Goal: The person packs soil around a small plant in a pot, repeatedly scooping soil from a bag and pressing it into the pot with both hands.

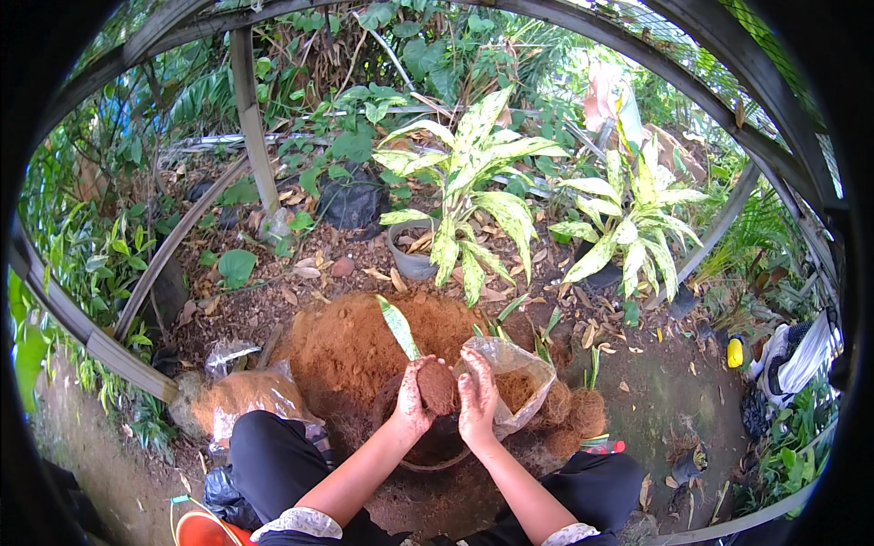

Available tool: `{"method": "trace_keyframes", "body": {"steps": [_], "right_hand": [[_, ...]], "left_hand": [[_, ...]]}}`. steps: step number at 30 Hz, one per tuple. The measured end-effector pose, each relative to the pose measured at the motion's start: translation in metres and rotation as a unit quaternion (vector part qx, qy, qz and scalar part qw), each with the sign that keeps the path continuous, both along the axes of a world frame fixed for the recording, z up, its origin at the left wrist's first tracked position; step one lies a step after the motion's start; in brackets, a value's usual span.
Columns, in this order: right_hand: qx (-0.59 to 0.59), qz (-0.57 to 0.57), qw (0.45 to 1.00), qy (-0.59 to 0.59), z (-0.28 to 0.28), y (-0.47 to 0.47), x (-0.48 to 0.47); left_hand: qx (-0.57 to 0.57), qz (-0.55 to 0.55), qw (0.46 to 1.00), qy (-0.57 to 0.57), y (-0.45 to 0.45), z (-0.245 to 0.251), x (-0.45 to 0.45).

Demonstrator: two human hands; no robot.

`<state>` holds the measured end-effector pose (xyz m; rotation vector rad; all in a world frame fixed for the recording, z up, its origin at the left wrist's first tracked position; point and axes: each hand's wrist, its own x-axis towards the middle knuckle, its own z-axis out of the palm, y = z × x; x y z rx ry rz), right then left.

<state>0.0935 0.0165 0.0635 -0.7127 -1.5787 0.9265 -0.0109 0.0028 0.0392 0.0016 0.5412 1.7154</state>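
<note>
A ball of dark brown potting soil (438, 388) rests in my left hand (412, 403), whose fingers curl around its left side. From the ball a single mottled leaf (399, 327) sticks up and leans left. My right hand (479, 394) is raised at the ball's right side, fingers together and soil-smeared; whether its palm touches the ball I cannot tell. Under both hands sits a round basin (437, 467) with dark soil, partly covered by my forearms. Behind them rises a mound of reddish-brown coir or soil (362, 341).
A clear plastic bag (536, 372) of fibre stands right, beside fibre-wrapped plant balls (586, 413). Another plastic bag (252, 396) lies left. An orange bucket (208, 529) is at lower left. Beyond the mound stand a grey pot (413, 263) and a variegated plant (628, 232).
</note>
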Motion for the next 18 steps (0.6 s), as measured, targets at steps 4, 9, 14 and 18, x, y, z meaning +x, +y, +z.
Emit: {"method": "trace_keyframes", "body": {"steps": [4,9,14,18], "right_hand": [[0.057,0.003,0.996,-0.07,-0.013,-0.007,-0.007],[-0.431,0.106,0.816,0.37,-0.023,0.014,-0.004],[-0.49,0.12,0.744,0.438,-0.022,0.014,0.002],[-0.332,0.175,0.911,0.172,-0.021,0.001,-0.01]], "left_hand": [[-0.031,-0.023,0.999,-0.009,-0.011,0.005,0.016],[-0.001,-0.08,0.996,0.032,-0.014,0.013,0.008],[-0.037,-0.042,0.987,0.149,-0.008,0.006,0.013],[0.02,-0.051,0.997,-0.052,-0.007,-0.005,0.002]]}}
